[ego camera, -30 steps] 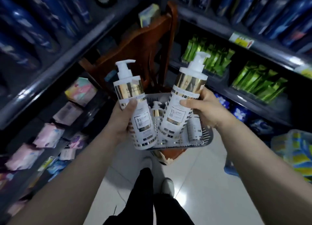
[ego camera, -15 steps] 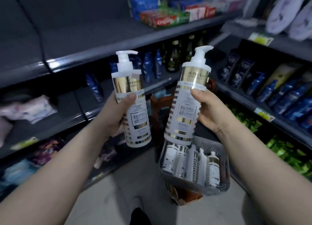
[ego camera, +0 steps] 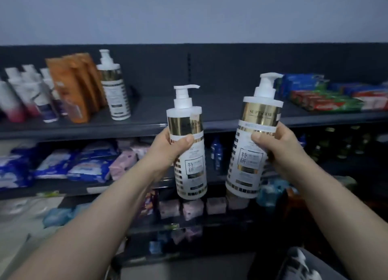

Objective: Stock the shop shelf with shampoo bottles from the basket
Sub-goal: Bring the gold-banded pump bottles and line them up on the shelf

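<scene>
Two white pump bottles with gold bands are held up before the shelf [ego camera: 220, 113]: the left bottle [ego camera: 190, 170] in the left hand [ego camera: 165, 151], the right bottle [ego camera: 249, 160] in the right hand [ego camera: 279, 147], both tilted slightly. A third bottle [ego camera: 114, 90] stands upright on the shelf, well left. The grey basket [ego camera: 315, 258] shows blurred at bottom right.

Arms up, left grip [ego camera: 168, 148] round left bottle [ego camera: 191, 172], right grip [ego camera: 278, 146] round right bottle [ego camera: 246, 164]

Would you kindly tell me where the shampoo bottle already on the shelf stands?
In the head view, the shampoo bottle stands upright on the top shelf, left of centre, just right of the orange pouches.
</scene>
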`<state>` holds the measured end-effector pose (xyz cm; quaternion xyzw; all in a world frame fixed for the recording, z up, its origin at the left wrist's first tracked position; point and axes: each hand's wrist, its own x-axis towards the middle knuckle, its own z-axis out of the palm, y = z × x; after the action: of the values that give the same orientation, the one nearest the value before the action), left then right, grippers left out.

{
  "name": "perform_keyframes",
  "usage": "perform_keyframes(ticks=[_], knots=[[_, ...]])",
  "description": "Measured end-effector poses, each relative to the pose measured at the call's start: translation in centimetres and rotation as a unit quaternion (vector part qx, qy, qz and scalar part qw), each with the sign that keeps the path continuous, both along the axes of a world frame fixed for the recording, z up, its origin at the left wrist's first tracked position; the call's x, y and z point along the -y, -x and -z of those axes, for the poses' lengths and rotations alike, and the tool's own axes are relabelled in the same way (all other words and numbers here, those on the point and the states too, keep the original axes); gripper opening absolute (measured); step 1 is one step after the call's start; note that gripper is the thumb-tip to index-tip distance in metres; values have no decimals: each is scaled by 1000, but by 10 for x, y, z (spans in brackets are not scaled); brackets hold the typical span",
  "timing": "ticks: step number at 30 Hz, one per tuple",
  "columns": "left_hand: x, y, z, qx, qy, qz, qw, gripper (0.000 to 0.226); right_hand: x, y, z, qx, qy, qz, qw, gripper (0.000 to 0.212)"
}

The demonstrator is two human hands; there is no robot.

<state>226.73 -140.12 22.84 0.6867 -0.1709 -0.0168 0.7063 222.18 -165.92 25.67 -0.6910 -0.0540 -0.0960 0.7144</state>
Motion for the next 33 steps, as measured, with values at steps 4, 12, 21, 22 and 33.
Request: perform_keyframes(ticks=[4,12,21,22,33], knots=[[-68,-31,-13,9,0,-61,998,52,-59,-51,-21,33,9,-49,998,50],[-173,-97,-33,52,-8,-127,991,38,-152,-166,-46,76,-10,-79,994,46],[-216,-159,-43,63,-6,-176,982,55,-211,-288,-62,83,-5,-106,991,39],[-216,-164,-43,63,-9,-180,982,51,-216,-301,-62,81,4,-117,990,40],[-212,-195,-44,76,-23,-227,971,88,-269,-421,-33,29,15,-216,976,46]])
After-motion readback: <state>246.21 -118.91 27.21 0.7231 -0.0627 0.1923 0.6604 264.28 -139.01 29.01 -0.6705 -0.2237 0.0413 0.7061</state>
